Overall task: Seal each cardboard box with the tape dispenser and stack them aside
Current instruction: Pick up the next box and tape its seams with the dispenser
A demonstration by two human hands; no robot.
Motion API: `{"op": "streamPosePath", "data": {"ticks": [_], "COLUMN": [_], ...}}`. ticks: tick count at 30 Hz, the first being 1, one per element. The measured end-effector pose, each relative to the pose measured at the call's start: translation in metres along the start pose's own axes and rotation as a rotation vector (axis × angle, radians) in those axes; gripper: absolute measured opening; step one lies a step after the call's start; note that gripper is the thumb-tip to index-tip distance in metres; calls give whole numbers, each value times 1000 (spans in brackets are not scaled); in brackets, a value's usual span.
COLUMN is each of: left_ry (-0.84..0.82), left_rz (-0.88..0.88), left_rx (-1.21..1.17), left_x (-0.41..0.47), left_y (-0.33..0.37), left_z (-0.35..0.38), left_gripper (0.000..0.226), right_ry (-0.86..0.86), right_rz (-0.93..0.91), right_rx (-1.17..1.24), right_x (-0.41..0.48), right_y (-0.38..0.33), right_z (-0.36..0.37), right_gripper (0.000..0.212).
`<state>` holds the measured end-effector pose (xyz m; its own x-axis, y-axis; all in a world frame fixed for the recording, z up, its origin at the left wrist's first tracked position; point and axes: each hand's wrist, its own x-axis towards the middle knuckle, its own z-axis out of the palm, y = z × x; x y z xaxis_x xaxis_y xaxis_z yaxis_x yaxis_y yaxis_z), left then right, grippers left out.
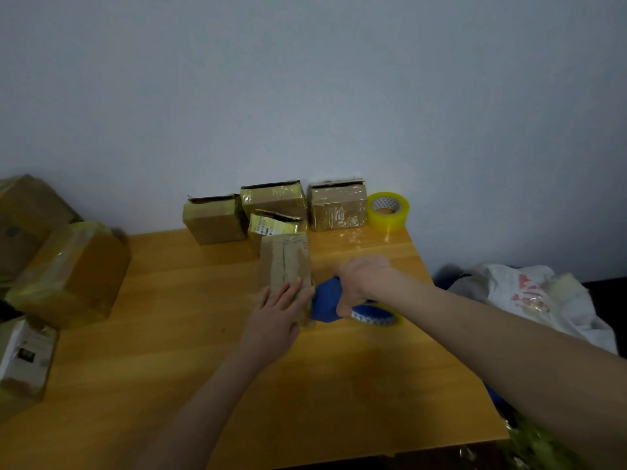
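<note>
A narrow cardboard box (284, 257) lies lengthwise on the wooden table (176, 351). My left hand (276, 320) rests flat on its near end, fingers spread. My right hand (361, 281) grips the handle of a blue tape dispenser (326, 301), which touches the box's right near side; its tape roll (375, 316) shows below my wrist. Several small boxes wrapped in yellowish tape (275, 198) stand along the wall behind.
A spare roll of yellow tape (388, 211) sits at the back right corner. Larger taped boxes (73, 274) and a white-labelled box (25, 357) crowd the left edge. A white plastic bag (536, 300) lies off the table's right side.
</note>
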<state>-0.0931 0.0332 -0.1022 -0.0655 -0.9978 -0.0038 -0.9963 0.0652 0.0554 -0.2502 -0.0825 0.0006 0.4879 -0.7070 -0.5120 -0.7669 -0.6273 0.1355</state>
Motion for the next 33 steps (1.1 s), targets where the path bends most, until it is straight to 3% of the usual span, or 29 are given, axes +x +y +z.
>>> {"op": "streamPosePath", "data": {"ticks": [5, 15, 23, 30, 33], "left_ry": [-14, 6, -13, -13, 4], "left_rz": [-3, -4, -26, -43, -49], "left_rx": [-19, -47, -65, -97, -107], "left_x": [0, 2, 0, 0, 1], "left_y": [-1, -1, 4, 1, 2], "left_z": [-1, -3, -7, -7, -5], "left_gripper": [70, 65, 64, 65, 64], "right_ry": [97, -66, 74, -94, -86], "right_rz": [-12, -21, -34, -66, -81], "right_rx": [-98, 228, -9, 60, 49], "right_x": [-3, 2, 3, 11, 11], "right_y": [-6, 16, 5, 9, 10], "right_z": [2, 18, 16, -9, -7], "right_gripper": [55, 74, 59, 65, 66]}}
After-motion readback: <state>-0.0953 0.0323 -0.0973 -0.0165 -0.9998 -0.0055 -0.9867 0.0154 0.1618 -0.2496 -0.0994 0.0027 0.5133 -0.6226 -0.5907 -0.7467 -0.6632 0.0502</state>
